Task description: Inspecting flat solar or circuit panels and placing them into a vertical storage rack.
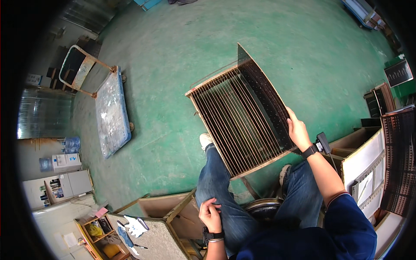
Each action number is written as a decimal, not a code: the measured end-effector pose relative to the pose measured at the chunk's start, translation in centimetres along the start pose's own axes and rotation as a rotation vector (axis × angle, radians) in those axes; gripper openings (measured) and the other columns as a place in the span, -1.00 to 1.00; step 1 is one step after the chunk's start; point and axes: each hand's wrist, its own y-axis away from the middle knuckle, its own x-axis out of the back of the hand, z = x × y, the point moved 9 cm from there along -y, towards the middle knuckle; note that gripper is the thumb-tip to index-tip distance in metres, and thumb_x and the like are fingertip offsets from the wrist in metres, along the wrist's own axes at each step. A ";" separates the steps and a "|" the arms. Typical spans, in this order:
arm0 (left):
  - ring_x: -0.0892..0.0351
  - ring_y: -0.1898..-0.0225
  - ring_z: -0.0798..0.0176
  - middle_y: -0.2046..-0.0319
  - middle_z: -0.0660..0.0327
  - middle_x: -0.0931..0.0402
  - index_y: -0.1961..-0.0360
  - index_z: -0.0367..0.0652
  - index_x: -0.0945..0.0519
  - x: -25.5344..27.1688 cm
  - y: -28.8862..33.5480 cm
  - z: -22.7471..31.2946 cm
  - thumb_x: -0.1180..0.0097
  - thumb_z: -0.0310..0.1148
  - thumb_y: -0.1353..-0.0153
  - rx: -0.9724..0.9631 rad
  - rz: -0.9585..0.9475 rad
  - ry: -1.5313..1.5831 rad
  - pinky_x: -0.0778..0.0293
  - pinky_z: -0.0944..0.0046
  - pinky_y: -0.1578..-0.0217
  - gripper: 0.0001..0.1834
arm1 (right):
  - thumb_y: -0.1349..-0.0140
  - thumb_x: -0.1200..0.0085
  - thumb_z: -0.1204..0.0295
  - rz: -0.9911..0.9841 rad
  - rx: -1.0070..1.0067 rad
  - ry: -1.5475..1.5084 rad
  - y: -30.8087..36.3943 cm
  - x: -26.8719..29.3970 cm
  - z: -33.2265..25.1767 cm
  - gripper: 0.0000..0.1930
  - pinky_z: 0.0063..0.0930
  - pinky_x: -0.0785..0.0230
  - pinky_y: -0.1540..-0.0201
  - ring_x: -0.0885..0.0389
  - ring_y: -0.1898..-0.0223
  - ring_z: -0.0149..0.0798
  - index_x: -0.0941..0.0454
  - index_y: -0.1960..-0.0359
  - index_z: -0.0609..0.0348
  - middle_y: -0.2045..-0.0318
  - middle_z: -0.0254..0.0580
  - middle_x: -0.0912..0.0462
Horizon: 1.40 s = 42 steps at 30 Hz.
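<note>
In front of my knees a slatted rack [236, 115] stands tilted, with rows of thin bars in a light-edged frame. A dark panel with small dots [262, 86] rises along its right side. My right hand [298, 131] is closed around that panel's edge at the near right corner, thumb and fingers on either side. Beside my left thigh, my left hand [210, 215] rests with fingers loosely bent and somewhat apart; I see nothing in it. Both wrists wear dark bands, and a small black device [322, 143] sits at the right one.
A flatbed trolley [112, 115] stands on the green floor [169, 47] at left. White-and-blue gloves [134, 226] lie on a grey-topped bench [158, 238] at lower left. To the right are a white-panelled box [366, 162] and stacked dark strips [396, 164]. A round stool [265, 208] is beneath me.
</note>
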 end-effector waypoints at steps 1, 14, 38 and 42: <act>-0.60 0.52 0.38 0.34 0.16 -0.55 0.33 -0.31 -0.57 -0.1 0.0 0.1 0.17 -0.65 -0.20 -0.001 0.002 0.000 -0.44 0.49 0.62 -0.78 | -0.27 0.15 0.56 0.038 0.015 0.002 0.0 0.1 0.2 -0.52 -0.03 -0.38 0.30 -0.50 0.26 0.26 -0.20 -0.25 0.01 0.29 0.27 -0.54; -0.56 0.54 0.44 0.34 0.20 -0.54 0.34 -0.27 -0.55 -0.7 -0.1 1.1 0.18 -0.60 -0.26 -0.018 -0.024 -0.038 -0.36 0.54 0.62 -0.79 | -0.24 0.24 0.53 0.002 0.023 0.399 -3.1 -7.3 6.0 -0.37 0.09 -0.23 -0.12 -0.36 -0.17 -0.01 0.06 -0.36 -0.17 -0.14 0.03 -0.39; -0.60 0.53 0.39 0.38 0.14 -0.53 0.34 -0.29 -0.59 -0.4 -0.5 1.2 0.14 -0.69 -0.16 0.009 -0.027 -0.026 -0.43 0.49 0.62 -0.77 | -0.17 0.01 0.41 -0.070 0.101 0.601 -5.3 -16.4 6.5 -0.67 0.20 0.04 -0.21 -0.50 0.08 -0.17 -0.43 0.00 0.11 0.26 -0.17 -0.61; -0.60 0.52 0.39 0.37 0.15 -0.53 0.34 -0.29 -0.59 -0.8 -0.5 1.2 0.14 -0.67 -0.17 0.019 -0.045 0.019 -0.44 0.49 0.61 -0.78 | -0.18 0.05 0.41 -0.075 0.092 0.651 -4.7 -14.3 5.4 -0.89 0.16 -0.02 -0.18 -0.58 0.30 -0.11 -0.52 0.40 0.12 0.54 -0.13 -0.60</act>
